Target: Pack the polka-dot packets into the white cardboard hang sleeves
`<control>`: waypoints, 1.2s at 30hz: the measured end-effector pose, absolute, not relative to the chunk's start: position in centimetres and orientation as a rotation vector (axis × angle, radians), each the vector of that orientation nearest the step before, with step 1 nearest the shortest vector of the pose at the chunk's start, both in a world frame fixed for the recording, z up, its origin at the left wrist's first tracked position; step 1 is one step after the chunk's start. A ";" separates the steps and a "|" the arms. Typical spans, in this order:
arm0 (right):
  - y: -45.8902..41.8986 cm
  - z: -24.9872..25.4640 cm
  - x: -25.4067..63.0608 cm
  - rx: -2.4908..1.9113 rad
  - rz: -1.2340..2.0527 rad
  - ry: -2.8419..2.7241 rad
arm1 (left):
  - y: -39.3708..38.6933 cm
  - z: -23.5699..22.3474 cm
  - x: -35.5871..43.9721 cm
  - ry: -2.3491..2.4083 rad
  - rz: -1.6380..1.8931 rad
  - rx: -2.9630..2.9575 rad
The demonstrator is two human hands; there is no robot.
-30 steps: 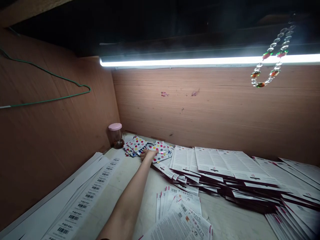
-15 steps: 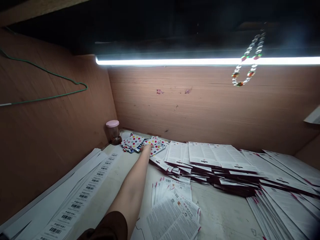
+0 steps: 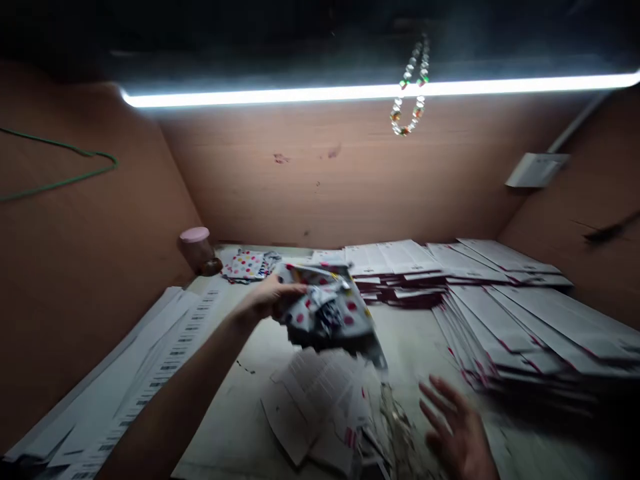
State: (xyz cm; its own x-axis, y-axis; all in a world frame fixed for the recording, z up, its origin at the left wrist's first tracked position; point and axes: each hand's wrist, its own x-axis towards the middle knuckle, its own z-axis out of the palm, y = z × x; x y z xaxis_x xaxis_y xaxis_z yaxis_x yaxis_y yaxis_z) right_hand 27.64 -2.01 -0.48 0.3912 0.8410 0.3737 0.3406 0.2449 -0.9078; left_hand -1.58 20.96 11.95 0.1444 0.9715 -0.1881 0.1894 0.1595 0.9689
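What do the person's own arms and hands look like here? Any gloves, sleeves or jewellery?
Both hands are bare: the left hand and the right hand wear no gloves, and no ring or band can be made out, though the right is blurred. The left forearm is bare too, with no sleeve in view.

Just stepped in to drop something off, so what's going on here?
A person's left hand grips a bunch of polka-dot packets up in the air, while the open right hand is blurred near loose printed sheets. More polka-dot packets lie by a pink-lidded jar, with stacks of printed cards to the right and barcode label strips to the left.
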 end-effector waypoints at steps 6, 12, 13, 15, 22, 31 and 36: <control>0.4 1.1 33.7 -1.610 0.186 -1.346 | 15.4 4.4 16.5 1.125 0.355 1.579; 1.4 -4.6 33.9 -1.798 -0.006 -1.866 | 13.9 5.4 18.5 1.296 0.478 2.006; 1.3 -4.7 33.9 -1.824 -0.043 -1.862 | 13.4 5.4 16.5 1.335 0.470 2.042; 0.9 -3.8 33.8 -1.819 -0.093 -1.822 | 12.1 4.7 11.5 1.464 0.415 2.052; -2.0 1.3 27.0 -1.471 0.488 -1.384 | 6.8 1.5 -1.0 1.929 0.509 1.816; -4.1 0.9 17.4 -1.026 1.444 -0.641 | 0.9 2.3 2.3 1.044 1.399 0.704; -3.5 0.9 16.8 -0.838 1.647 -0.252 | -2.6 -0.9 4.2 1.160 1.421 0.807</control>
